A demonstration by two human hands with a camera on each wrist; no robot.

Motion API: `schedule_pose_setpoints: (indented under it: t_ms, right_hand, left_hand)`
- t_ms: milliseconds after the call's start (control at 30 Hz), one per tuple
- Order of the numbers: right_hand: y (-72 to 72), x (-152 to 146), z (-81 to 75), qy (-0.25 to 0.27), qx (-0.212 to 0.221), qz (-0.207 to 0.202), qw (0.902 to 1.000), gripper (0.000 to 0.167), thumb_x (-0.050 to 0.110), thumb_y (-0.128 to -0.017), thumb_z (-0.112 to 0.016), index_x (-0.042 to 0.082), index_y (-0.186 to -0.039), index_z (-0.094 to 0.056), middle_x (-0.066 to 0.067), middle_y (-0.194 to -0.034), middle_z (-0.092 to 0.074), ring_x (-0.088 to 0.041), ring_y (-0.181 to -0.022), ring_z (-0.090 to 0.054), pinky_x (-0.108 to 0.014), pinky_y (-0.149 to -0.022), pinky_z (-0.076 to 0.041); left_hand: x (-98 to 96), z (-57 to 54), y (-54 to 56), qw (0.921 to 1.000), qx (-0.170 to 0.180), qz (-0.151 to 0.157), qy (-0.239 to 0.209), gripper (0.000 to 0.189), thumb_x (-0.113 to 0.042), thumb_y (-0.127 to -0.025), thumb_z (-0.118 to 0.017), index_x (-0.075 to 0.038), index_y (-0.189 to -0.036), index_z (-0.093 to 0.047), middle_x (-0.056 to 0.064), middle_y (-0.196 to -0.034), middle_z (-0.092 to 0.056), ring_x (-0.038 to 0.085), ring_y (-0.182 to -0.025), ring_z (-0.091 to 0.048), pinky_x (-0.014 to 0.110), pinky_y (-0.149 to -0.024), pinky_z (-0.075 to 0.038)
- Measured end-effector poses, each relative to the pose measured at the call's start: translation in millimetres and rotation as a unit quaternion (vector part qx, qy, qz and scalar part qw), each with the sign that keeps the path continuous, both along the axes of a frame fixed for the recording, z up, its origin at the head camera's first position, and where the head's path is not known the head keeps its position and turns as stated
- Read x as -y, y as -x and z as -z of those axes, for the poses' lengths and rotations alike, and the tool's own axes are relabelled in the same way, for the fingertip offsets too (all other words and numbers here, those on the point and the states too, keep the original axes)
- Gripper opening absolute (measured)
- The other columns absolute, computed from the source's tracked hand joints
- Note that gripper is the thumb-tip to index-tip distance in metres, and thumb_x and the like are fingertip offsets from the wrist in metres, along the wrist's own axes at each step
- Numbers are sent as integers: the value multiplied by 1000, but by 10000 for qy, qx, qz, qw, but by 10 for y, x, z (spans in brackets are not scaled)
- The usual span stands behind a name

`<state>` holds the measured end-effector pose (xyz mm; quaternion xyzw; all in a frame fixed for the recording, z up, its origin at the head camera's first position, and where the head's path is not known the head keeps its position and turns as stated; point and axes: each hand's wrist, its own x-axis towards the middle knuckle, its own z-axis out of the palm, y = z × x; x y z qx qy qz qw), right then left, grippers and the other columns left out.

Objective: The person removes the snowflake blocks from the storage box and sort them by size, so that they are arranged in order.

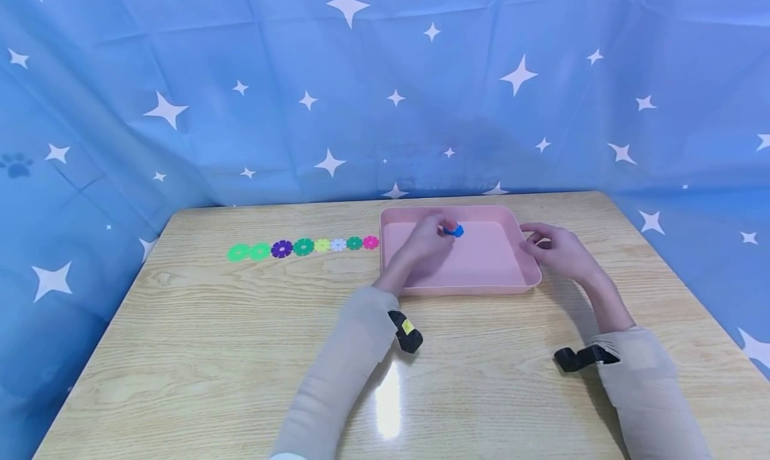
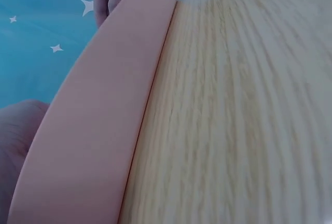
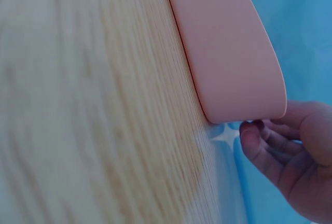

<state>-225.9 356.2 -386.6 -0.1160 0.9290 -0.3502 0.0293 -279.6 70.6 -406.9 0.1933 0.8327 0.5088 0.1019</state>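
A shallow pink tray (image 1: 469,290) rests on the table. Reaching over its near wall, my left hand (image 1: 428,238) is inside it and pinches a small blue notched plastic disc (image 1: 458,231) between thumb and fingers. In the left wrist view the tray wall (image 2: 93,110) hides most of that hand. My right hand (image 1: 559,249) is at the tray's right end, curled fingers gripping the rim. The right wrist view shows its fingers (image 3: 254,141) against the outer side of the tray's rounded corner.
Left of the tray, a row of notched plastic discs runs across the wooden table (image 1: 210,353): light green discs (image 1: 260,251), a purple disc (image 1: 281,249), and several others ending with a pink disc (image 1: 370,243) beside the tray. A blue star-patterned curtain (image 1: 271,59) hangs behind.
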Motion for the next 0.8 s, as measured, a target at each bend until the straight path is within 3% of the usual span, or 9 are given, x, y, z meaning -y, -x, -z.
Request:
schedule_pose_setpoints:
  t_ms: [233,400,633,800]
  right_hand:
    - [7,2,-2,-6,-4,-13,10000,45,16,-103,-58,-7,-141,-49,-19,-102,-64,-16,-87,-67,-28,-67,-53]
    - [12,-3,-5,-1,7,-1,10000,45,16,-103,-58,-7,-141,-49,-19,-103,-64,-15,-84,-67,-30,-65,-54]
    - [-4,3,-9,-16,36,19,10000,45,18,-103,-59,-7,-141,-50,-18,-102,-64,-15,-85,-67,-30,-66,-54]
    - [-4,2,1,20,36,14,10000,45,17,-103,-58,-7,-141,-50,-18,-103,-64,-15,-85,-67,-29,-65,-53]
  left_hand:
    - [-26,22,26,9999,-72,53,94,26,-1,-96,-63,0,-122,-64,7,-107,-64,17,-96,-57,23,-85,-48]
    - [-22,25,-1,9999,17,-118,81,31,-5,-96,-67,-1,-126,-61,4,-97,-60,15,-89,-56,23,-80,-48]
    - [-53,37,-46,9968,104,-580,547,27,-14,-94,-73,-4,-117,-61,4,-110,-52,16,-96,-52,24,-86,-48]
    - [-64,52,-38,9955,6,-601,729,27,-15,-92,-76,-6,-113,-62,5,-115,-51,17,-99,-52,24,-86,-48]
